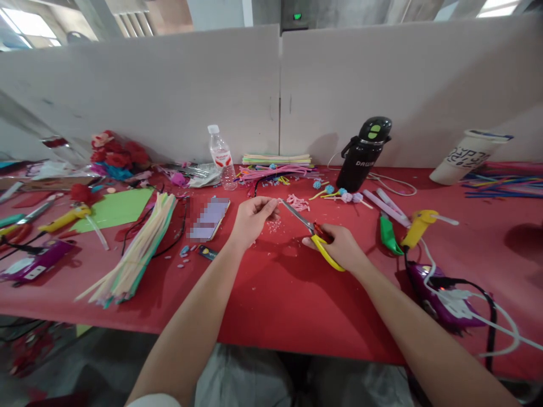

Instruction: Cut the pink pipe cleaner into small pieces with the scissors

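My right hand (339, 246) is wrapped round the yellow handles of a pair of scissors (300, 216), whose blades point up and left. At their tip my left hand (254, 217) pinches a small pink piece (279, 201), mostly hidden by the fingers; it looks like a bit of pipe cleaner. Just beyond the blades lies a heap of short pink pieces (298, 202). Tiny pink clippings (275, 227) are scattered on the red table (271, 305) below my left fingers.
Left of my arm lie a phone (210, 219) and a bundle of pale pipe cleaners (139, 249). A plastic bottle (222, 161), a black flask (365, 155) and a white cup (466, 158) stand at the back. Yellow glue guns (419, 228) with cords lie on both sides.
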`<action>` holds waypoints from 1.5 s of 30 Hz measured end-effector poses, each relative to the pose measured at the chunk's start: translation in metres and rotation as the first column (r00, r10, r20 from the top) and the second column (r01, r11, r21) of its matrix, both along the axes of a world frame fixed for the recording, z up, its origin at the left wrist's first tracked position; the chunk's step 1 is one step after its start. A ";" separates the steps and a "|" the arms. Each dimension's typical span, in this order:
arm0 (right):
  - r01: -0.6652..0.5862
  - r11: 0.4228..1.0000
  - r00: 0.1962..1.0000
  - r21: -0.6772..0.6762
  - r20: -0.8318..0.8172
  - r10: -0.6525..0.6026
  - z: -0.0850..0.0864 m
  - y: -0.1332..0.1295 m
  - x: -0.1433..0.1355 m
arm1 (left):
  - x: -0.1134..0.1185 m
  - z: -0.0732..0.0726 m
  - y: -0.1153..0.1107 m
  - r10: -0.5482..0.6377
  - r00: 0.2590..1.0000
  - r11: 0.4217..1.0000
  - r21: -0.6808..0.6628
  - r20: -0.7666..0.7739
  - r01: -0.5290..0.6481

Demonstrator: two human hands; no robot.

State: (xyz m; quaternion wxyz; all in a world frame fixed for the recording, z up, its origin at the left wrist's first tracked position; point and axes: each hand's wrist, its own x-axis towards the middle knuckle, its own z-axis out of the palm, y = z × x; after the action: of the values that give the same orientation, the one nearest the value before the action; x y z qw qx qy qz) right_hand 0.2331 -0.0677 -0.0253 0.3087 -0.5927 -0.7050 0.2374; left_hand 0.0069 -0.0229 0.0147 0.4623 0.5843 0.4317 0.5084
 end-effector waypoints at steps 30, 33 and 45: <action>0.012 1.000 1.000 0.017 0.006 -0.012 0.000 -0.001 -0.003 | 0.003 -0.004 0.001 -0.081 0.997 0.996 0.041 0.002 0.081; 0.010 1.000 0.999 0.028 0.051 -0.012 -0.001 -0.001 -0.001 | 0.002 -0.004 0.000 -0.070 0.997 0.996 0.056 -0.037 0.072; 0.032 0.997 0.858 0.064 0.510 -0.060 0.010 -0.007 -0.001 | 0.006 -0.005 -0.002 0.001 0.993 0.991 0.130 -0.116 0.014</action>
State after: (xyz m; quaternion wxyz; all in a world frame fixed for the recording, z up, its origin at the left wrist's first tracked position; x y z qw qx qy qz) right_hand 0.2317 -0.0752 -0.0153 0.1319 -0.6428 -0.7532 0.0454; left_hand 0.0129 -0.0246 0.0098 0.3989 0.6432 0.4218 0.4992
